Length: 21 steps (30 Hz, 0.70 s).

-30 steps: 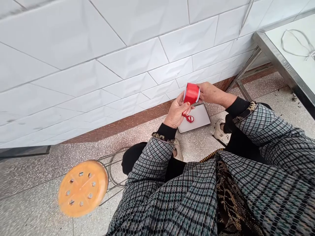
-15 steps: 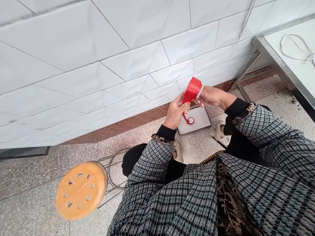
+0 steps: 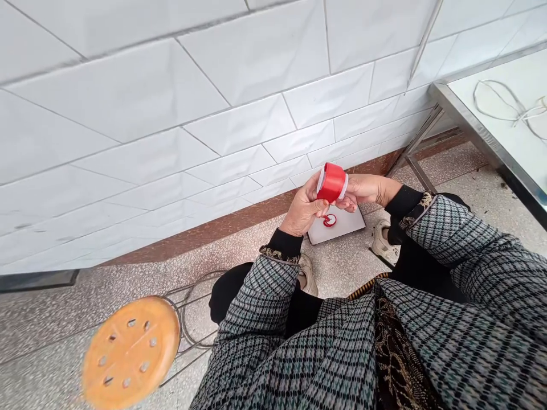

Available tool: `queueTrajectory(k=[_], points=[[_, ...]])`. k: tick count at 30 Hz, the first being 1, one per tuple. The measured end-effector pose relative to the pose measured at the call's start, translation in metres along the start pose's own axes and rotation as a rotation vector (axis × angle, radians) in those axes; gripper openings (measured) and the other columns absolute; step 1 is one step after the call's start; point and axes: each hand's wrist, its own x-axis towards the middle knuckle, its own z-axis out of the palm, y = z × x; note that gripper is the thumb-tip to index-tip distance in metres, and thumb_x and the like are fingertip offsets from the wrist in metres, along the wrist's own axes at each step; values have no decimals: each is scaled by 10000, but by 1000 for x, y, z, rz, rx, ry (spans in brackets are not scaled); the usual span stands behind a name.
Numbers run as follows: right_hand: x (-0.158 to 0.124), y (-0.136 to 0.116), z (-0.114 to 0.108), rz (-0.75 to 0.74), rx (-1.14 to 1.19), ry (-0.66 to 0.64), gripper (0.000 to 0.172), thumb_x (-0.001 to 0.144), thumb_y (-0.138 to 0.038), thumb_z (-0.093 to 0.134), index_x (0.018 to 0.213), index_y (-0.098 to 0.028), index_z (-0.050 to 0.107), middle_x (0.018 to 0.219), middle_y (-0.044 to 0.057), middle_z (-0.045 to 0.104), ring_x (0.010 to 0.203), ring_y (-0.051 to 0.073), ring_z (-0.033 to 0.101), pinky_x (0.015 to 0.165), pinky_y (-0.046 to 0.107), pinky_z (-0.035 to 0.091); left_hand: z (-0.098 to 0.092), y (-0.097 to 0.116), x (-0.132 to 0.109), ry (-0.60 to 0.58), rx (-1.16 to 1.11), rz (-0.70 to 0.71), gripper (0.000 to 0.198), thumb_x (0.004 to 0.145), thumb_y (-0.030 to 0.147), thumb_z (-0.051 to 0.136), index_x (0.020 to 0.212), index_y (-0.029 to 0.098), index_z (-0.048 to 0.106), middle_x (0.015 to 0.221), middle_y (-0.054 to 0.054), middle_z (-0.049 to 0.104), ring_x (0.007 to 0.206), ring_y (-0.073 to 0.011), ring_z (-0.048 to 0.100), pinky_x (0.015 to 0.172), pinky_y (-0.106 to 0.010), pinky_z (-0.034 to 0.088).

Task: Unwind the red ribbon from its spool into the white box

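Spool of red ribbon (image 3: pixel 332 182), held up in front of the body between two bare hands, above the floor and close to the foot of the wall in view. The satin is smooth and glossy, wound into a short drum with pale, round rims at both ends. The left hand (image 3: pixel 304 208) has its thumb and fingers closed around the left and lower side; the right hand (image 3: pixel 363 191) holds the right rim, its fingers curled underneath and partly hidden. A small ribbon loop (image 3: pixel 326 221) hangs below the fingers, seen against a flat white panel (image 3: pixel 348 223) with a thin dark edge, which lies on the speckled floor (image 3: pixel 342 265) between the shoes.

The wall (image 3: pixel 256 62) has glossy white tiles with raised facets, ending in a brown stone skirting (image 3: pixel 205 230). At right, a metal-edged tabletop (image 3: pixel 465 94) carries a loosely coiled cord (image 3: pixel 508 117); its near corner stands apart from the right forearm. At lower left is a round orange stool (image 3: pixel 132 353), its seat pierced by holes, with thin wire legs. Room to move opens between the left forearm and the wall.
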Motion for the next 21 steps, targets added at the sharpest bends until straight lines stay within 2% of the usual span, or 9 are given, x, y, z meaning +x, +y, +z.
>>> queueTrajectory(k=[2, 4, 6, 8, 10, 14, 18, 21], points=[[-2, -7, 0, -2, -119, 83, 502, 1051, -594, 714, 820, -151, 661, 608, -13, 606, 494, 86, 554, 489, 185, 495, -1, -1, -1, 18, -14, 9, 771, 631, 455, 1079, 1282, 207, 748, 678, 31, 703, 413, -34, 376, 484, -239, 341], [-5, -16, 1, -17, -262, 192, 390, 1039, -437, 761, 797, -146, 667, 651, 7, 667, 535, 92, 617, 540, 187, 528, -1, -2, -1, 34, -28, 31, 659, 648, 446, 1065, 1174, 198, 755, 570, 78, 612, 417, -41, 383, 546, -247, 418], [-8, -25, 2, -29, -361, 310, 258, 1024, -259, 748, 806, -147, 668, 662, 4, 696, 549, 86, 632, 569, 178, 528, 0, -3, -1, 42, -30, 43, 574, 669, 445, 1052, 1095, 199, 756, 483, 118, 505, 426, -54, 397, 642, -275, 494], [-10, -30, 4, -23, -406, 405, 150, 1010, -120, 673, 863, -148, 676, 672, -4, 716, 554, 84, 638, 578, 175, 515, 2, -4, -2, 44, -20, 30, 552, 681, 450, 1043, 1083, 201, 760, 458, 128, 476, 436, -63, 408, 721, -305, 533], [-11, -32, 7, -21, -476, 475, 162, 973, -31, 614, 885, -152, 676, 665, -16, 715, 560, 90, 650, 587, 180, 501, 3, -4, -2, 46, -10, 8, 564, 681, 445, 1040, 1110, 203, 763, 454, 130, 481, 439, -66, 406, 756, -321, 545], [-13, -31, 11, -74, -659, 523, 256, 911, 31, 577, 759, -171, 622, 555, -48, 630, 527, 99, 631, 582, 193, 445, 5, -5, -2, 51, 3, 2, 578, 682, 462, 1033, 1130, 204, 772, 446, 135, 477, 439, -70, 404, 802, -344, 557], [-14, -36, 16, -42, -510, 477, 331, 955, 45, 503, 730, -161, 634, 519, -39, 618, 506, 96, 619, 583, 187, 457, 4, -5, -2, 50, 27, 7, 595, 688, 481, 1025, 1148, 189, 786, 463, 119, 507, 450, -77, 420, 782, -343, 542], [-14, -42, 19, -4, -425, 550, 397, 989, 53, 492, 674, -161, 606, 494, -38, 596, 464, 81, 587, 547, 174, 451, 4, -7, 1, 96, 40, 41, 647, 713, 462, 1014, 1237, 177, 763, 489, 97, 565, 472, -88, 457, 696, -301, 481]])
